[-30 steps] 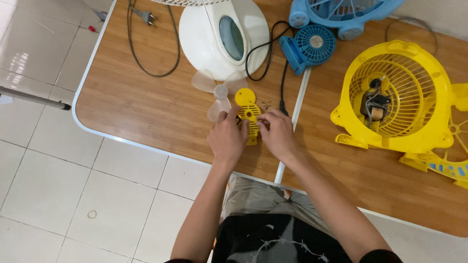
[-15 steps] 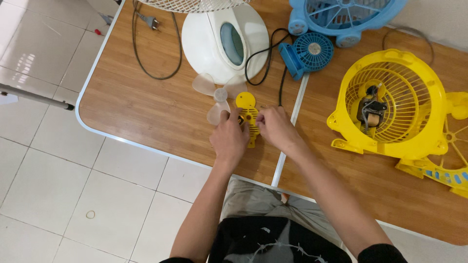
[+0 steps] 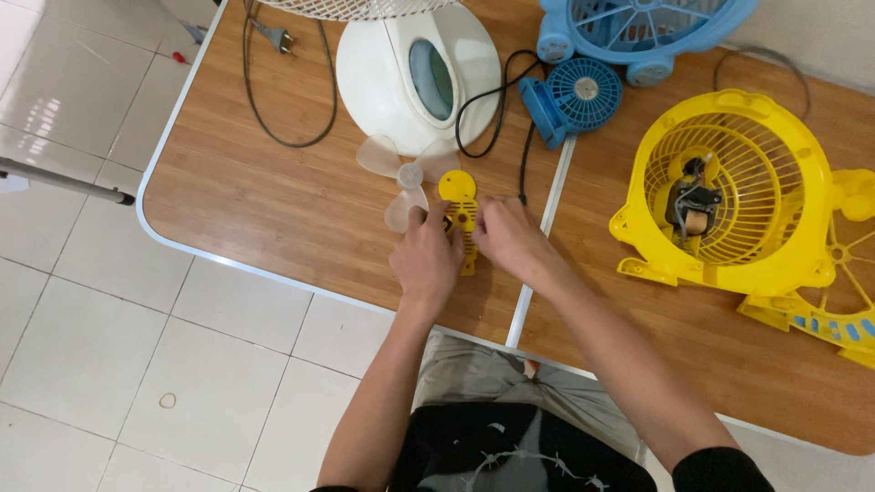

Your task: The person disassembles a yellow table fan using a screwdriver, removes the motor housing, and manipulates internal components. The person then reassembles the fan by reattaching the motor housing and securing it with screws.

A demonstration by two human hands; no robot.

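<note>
Head view: the hands have barely moved over the last second. Both are still bunched on the small yellow part [image 3: 461, 217] near the front edge of the wooden surface [image 3: 273, 200]. The framing has shifted a little, nothing more. So the work on that part is ongoing, with no release and no regrip that I can see.

Left hand [image 3: 427, 260]: palm down, knuckles up, fingers curled onto the left side of the part. Right hand [image 3: 510, 239]: angled in from the right, fingertips closed on its middle section. Both look like pinch grips on the same piece; the exact finger contact is hidden under the knuckles. Forearms converge in a V from the body.

The part's round end sticks out above the fingers and its slim end below them. It's touching or just beside the clear fan blade [image 3: 401, 178], which lies against the white fan base [image 3: 401, 82].

Well apart to the right: yellow fan cage [image 3: 729, 191] with its motor exposed. Small blue fan [image 3: 574, 96] and black cord [image 3: 492, 100] sit behind the hands.
</note>
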